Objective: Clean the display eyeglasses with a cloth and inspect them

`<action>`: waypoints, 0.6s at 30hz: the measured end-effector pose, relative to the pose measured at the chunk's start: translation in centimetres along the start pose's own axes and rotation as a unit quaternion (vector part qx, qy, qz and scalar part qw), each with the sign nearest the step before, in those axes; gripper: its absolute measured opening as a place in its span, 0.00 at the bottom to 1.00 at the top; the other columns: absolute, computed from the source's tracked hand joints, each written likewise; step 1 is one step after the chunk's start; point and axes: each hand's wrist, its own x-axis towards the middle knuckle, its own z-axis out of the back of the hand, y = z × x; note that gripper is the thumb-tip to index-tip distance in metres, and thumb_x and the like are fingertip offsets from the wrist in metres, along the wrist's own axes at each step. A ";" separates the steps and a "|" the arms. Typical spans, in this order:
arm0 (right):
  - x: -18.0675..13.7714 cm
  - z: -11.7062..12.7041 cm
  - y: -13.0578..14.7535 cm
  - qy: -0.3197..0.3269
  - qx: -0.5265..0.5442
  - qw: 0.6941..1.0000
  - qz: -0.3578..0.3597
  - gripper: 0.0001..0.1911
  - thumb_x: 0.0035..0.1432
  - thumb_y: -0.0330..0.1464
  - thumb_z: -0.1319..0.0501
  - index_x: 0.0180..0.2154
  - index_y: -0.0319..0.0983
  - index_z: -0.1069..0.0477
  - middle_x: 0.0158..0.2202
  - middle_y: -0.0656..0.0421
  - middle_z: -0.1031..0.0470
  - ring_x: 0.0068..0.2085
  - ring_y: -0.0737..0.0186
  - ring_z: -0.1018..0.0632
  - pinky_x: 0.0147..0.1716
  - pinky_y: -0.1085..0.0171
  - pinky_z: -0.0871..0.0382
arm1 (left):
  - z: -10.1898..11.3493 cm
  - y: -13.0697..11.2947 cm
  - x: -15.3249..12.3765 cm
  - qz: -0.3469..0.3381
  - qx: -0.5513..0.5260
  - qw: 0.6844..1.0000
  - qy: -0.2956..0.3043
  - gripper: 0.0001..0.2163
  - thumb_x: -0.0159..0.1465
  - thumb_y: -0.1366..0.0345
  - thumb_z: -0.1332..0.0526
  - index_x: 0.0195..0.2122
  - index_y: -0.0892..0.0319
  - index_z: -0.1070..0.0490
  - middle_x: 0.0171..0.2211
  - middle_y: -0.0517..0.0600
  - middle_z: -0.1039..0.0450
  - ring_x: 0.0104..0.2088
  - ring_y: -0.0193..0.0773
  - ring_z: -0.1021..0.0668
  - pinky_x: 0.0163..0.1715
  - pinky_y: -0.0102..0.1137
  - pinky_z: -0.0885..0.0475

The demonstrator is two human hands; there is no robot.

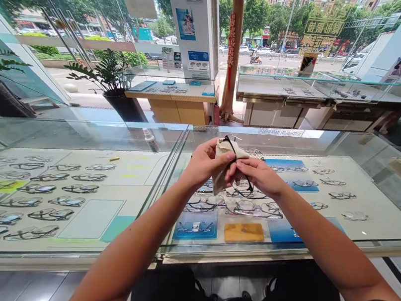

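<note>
Above the glass counter, both my hands meet around a pair of dark-framed eyeglasses (242, 185) and a beige cloth (219, 180). My left hand (205, 162) is closed, with its thumb pressing the cloth against the upper part of the frame. The fingers of my right hand (262, 175) pinch the eyeglasses close to the middle. One rimmed lens hangs below the right fingers; the other is largely covered by cloth and fingers. Directly beneath, under the glass, lie rows of display eyeglasses (245, 207), partly hidden by my hands.
The glass display counter (216, 255) spans the width before me. A small spray bottle (151, 140) stands on it, left of my hands. An orange-yellow item (243, 233) and blue display cards (197, 227) lie in the right case. Potted plants (123, 101) and other counters stand beyond.
</note>
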 end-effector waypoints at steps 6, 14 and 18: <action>0.0 -0.2 -0.1 -0.003 -0.026 1.000 0.012 0.22 0.71 0.52 0.34 0.39 0.39 0.16 0.40 0.54 0.15 0.39 0.59 0.18 0.41 0.60 0.29 | 0.1 0.5 0.2 -0.006 0.015 0.999 -0.033 0.21 0.72 0.44 0.33 0.37 0.58 0.29 0.20 0.47 0.25 0.17 0.37 0.25 0.19 0.30 0.29; -0.4 0.7 1.2 -0.106 0.024 0.990 0.085 0.16 0.71 0.48 0.32 0.39 0.45 0.16 0.45 0.56 0.14 0.44 0.57 0.15 0.39 0.61 0.26 | 1.8 1.2 1.2 -0.015 0.020 0.995 -0.098 0.27 0.65 0.40 0.27 0.37 0.64 0.24 0.28 0.49 0.24 0.29 0.34 0.25 0.31 0.27 0.30; -0.3 1.2 1.4 -0.192 0.002 0.962 0.193 0.13 0.73 0.44 0.34 0.39 0.46 0.15 0.48 0.58 0.14 0.55 0.57 0.19 0.59 0.60 0.29 | 1.1 1.4 0.8 0.020 0.049 0.996 -0.071 0.27 0.66 0.39 0.29 0.39 0.65 0.22 0.29 0.48 0.25 0.29 0.32 0.28 0.31 0.27 0.35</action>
